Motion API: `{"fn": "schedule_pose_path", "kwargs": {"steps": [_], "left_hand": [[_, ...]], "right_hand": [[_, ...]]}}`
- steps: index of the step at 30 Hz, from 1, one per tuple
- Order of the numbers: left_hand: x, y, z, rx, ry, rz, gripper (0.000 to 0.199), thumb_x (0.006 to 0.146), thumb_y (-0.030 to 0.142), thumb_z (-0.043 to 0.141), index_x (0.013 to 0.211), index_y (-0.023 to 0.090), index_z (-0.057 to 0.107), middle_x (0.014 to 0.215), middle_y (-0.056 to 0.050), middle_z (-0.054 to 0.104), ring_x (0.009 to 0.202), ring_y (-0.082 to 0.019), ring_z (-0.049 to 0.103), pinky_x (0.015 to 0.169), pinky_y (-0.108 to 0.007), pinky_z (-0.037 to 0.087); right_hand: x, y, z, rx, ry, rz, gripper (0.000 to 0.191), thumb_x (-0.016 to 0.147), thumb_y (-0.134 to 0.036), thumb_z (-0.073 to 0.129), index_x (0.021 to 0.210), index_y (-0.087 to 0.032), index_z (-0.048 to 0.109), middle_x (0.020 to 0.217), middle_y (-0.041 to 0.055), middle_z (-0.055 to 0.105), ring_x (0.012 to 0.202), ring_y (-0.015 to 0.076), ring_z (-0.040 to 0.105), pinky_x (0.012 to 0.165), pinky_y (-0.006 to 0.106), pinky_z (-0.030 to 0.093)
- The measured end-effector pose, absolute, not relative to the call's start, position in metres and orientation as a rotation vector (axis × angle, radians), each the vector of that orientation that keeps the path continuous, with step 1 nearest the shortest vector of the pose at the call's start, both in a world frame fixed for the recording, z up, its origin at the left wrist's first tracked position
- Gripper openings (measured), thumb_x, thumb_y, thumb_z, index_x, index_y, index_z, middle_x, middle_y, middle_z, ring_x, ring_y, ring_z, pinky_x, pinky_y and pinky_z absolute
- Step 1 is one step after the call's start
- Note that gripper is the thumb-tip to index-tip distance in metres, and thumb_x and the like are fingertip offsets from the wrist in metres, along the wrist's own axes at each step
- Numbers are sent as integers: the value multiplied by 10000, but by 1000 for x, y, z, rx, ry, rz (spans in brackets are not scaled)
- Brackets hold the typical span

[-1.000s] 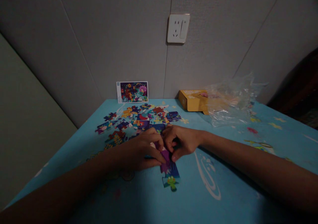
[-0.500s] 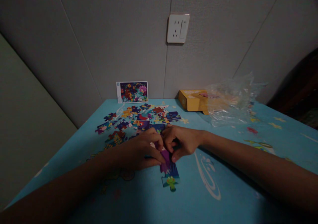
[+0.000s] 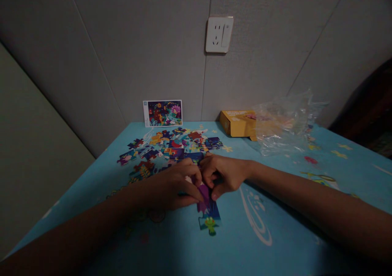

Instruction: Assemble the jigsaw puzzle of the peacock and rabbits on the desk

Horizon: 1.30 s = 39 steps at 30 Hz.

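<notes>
A joined strip of puzzle pieces (image 3: 210,210), purple and dark blue with a green frog at its near end, lies on the blue table. My left hand (image 3: 183,184) is on its left side, fingers curled and fingertips on the purple part. On the strip's right side rests my right hand (image 3: 223,177), with bent fingers pressing its edge. Both hands touch or nearly touch each other, and they hide the strip's far part. Beyond them spreads a heap of loose puzzle pieces (image 3: 176,142).
A picture card (image 3: 164,113) leans on the wall behind the pieces. At the back right are a yellow box (image 3: 239,125) and a crumpled clear plastic bag (image 3: 283,125). The blue table (image 3: 239,251) has printed patterns. A socket (image 3: 219,35) is on the wall.
</notes>
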State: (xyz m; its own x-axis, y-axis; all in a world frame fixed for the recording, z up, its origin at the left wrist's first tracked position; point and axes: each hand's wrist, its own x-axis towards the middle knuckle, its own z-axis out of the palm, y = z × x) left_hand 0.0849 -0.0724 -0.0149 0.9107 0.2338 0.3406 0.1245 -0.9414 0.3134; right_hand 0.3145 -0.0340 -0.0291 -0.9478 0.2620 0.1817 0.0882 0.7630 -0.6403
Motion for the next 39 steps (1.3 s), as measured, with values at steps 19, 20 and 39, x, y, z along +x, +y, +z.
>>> {"fn": "schedule_pose_path", "kwargs": {"steps": [19,20,39], "left_hand": [[85,-73,-14,2772,309,518,110,884,204,677,906,270,763,1007,-53,619,942,-184,546,876,-332,422],[85,-73,-14,2773,314,513,109,888,211,673,905,268,763,1011,-54,618,945,-185,546,877,-334,423],[34,-22,-4,2770,653,299,354,751,486,786,857,193,618,877,-22,627,873,-201,530,770,-291,386]], "right_hand": [[315,-34,-30,-301,-2709,967,329,730,-424,787,614,-167,617,596,-23,536,614,125,471,647,273,371],[315,-34,-29,-302,-2705,968,329,729,-423,788,613,-166,618,593,-24,534,613,124,471,649,274,371],[310,-44,-29,-350,-2582,560,100,832,-263,612,781,-177,612,630,-16,495,637,146,456,660,291,346]]}}
